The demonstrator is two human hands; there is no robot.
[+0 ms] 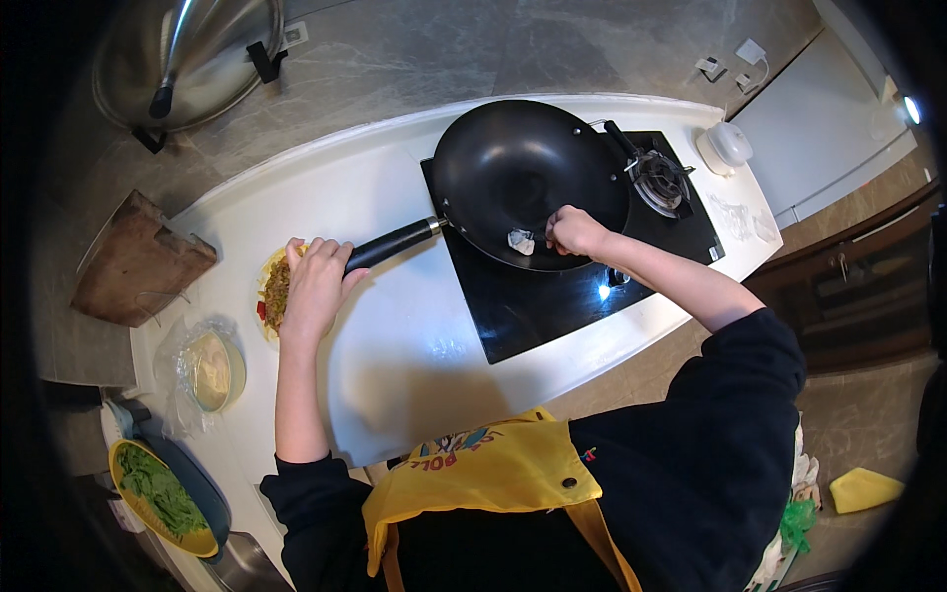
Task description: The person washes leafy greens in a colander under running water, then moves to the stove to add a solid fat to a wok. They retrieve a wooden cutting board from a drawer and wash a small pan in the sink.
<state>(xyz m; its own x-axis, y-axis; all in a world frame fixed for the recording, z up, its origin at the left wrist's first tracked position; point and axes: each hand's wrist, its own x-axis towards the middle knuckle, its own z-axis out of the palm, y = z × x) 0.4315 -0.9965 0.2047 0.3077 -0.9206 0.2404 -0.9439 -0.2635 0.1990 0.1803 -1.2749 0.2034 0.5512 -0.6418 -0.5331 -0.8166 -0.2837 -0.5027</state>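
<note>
A black wok (510,166) sits on the left burner of a black glass gas hob (510,318). Its long black handle (392,246) points left, and my left hand (319,277) holds the end, thumb on the near side. Below and behind that hand, partly hidden, is a plate of cooked food (276,292) with red and yellow-green pieces. Inside the wok, near its front rim, my right hand (575,231) has its fingers curled. Just left of those fingertips lies a small crumpled whitish piece (521,241), perhaps tissue. Whether the fingers pinch it or something dark beside it is unclear.
Right of the wok is a bare burner (657,181), then a lidded white container (725,146). On the left stand a wooden block (144,263), a plastic-covered bowl (214,370) and a yellow colander (122,485) of leafy greens. A large lid (222,66) hangs on the wall.
</note>
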